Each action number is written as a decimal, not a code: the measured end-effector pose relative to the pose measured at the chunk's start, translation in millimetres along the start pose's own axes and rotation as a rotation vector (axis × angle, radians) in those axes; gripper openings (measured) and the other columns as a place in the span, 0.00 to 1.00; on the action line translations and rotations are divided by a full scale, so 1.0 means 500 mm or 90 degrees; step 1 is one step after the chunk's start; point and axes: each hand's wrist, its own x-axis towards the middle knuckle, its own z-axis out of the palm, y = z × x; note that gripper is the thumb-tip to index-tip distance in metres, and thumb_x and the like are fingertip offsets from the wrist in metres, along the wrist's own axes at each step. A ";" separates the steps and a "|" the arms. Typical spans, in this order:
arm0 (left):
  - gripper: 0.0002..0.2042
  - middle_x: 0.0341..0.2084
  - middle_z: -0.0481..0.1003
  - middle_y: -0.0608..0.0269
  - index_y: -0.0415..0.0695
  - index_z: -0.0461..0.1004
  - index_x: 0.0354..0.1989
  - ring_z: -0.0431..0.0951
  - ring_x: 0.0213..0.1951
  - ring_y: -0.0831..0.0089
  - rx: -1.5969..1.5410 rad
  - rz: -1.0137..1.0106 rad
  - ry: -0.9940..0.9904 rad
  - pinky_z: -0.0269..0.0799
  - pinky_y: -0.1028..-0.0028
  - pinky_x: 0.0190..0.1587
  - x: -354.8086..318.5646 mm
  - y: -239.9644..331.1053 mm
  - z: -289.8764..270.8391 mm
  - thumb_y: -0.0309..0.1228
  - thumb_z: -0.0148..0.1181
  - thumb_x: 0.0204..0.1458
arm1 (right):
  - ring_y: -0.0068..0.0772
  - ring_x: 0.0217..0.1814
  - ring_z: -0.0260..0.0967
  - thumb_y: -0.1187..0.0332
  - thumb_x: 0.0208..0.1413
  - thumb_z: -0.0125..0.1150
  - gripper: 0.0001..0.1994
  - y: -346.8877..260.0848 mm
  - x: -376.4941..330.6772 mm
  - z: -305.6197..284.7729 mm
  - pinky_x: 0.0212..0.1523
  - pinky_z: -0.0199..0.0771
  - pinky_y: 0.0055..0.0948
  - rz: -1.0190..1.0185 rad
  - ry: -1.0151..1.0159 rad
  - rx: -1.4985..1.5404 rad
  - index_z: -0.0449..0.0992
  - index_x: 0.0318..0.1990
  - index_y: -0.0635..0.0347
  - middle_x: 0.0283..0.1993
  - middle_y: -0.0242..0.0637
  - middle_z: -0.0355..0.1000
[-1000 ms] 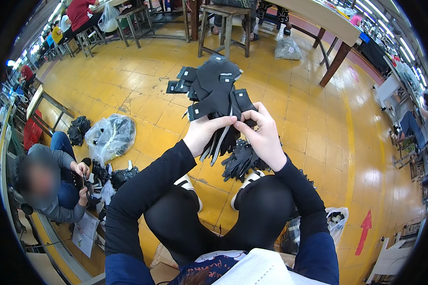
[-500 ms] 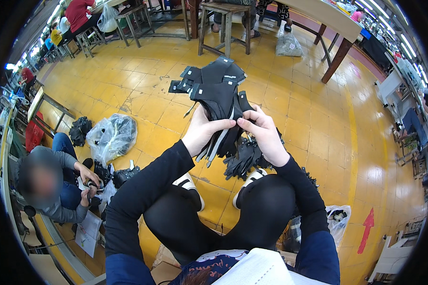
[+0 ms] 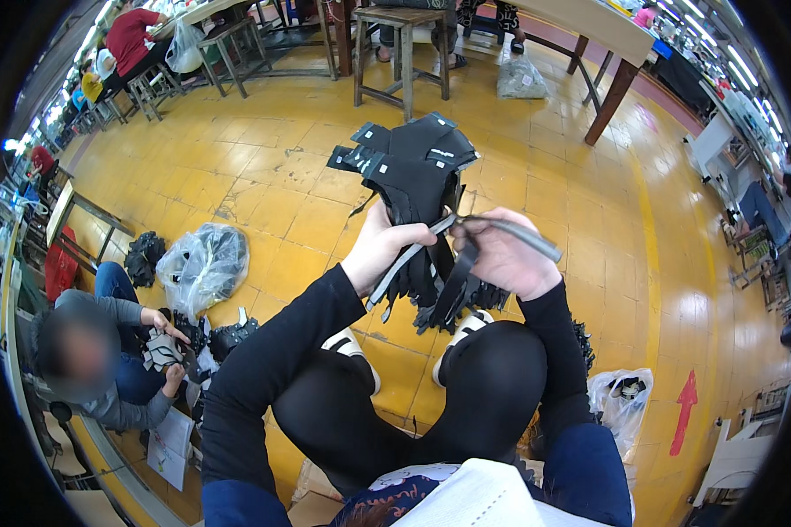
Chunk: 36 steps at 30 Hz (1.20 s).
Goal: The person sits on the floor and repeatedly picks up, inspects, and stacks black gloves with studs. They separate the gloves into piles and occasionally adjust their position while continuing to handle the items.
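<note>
A stack of black fabric glove pieces (image 3: 413, 183) is held up before my knees, small white labels along its upper ends and finger-like strips hanging below. My left hand (image 3: 380, 248) is closed round the stack, its thumb pressing on a thin grey strip (image 3: 410, 252) laid across it. At the right side of the stack, my right hand (image 3: 517, 263) is bent round a grey-and-black fabric strip (image 3: 529, 234), partly smeared by motion. Its fingertips are partly hidden behind the strip. Under the stack, more black pieces (image 3: 439, 314) lie on the floor between my feet.
To the left a person (image 3: 132, 351) sits low, handling pieces, near a clear plastic bag (image 3: 206, 263) and a black bundle (image 3: 144, 258). Another plastic bag (image 3: 622, 408) stands by my right leg. Ahead are a wooden stool (image 3: 402, 57) and a long table (image 3: 589, 26).
My right hand has moved away from the left thumb, drawing a strip out to the right. The grey strip now crosses the stack under my left thumb. The stack appears slightly lower and further right.
</note>
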 end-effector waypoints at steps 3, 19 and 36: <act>0.28 0.37 0.71 0.59 0.36 0.61 0.51 0.74 0.39 0.72 0.011 -0.027 -0.012 0.70 0.74 0.44 0.015 -0.012 -0.001 0.20 0.61 0.37 | 0.28 0.32 0.51 0.64 0.57 0.47 0.12 -0.017 -0.025 0.024 0.37 0.55 0.26 0.007 0.073 0.100 0.67 0.35 0.66 0.37 0.38 0.59; 0.17 0.33 0.76 0.55 0.34 0.67 0.45 0.79 0.31 0.69 -0.133 -0.051 0.032 0.78 0.71 0.33 -0.015 -0.021 -0.017 0.23 0.58 0.45 | 0.23 0.43 0.62 0.65 0.60 0.49 0.08 -0.091 -0.191 0.035 0.47 0.60 0.25 -0.821 0.130 -0.204 0.69 0.39 0.59 0.41 0.32 0.67; 0.16 0.37 0.75 0.58 0.35 0.68 0.45 0.77 0.37 0.74 -0.243 0.076 0.112 0.73 0.75 0.40 -0.018 -0.018 0.010 0.26 0.61 0.48 | 0.41 0.27 0.67 0.75 0.47 0.62 0.06 0.049 0.023 0.134 0.28 0.67 0.34 -0.738 0.181 -1.245 0.70 0.25 0.64 0.36 0.43 0.63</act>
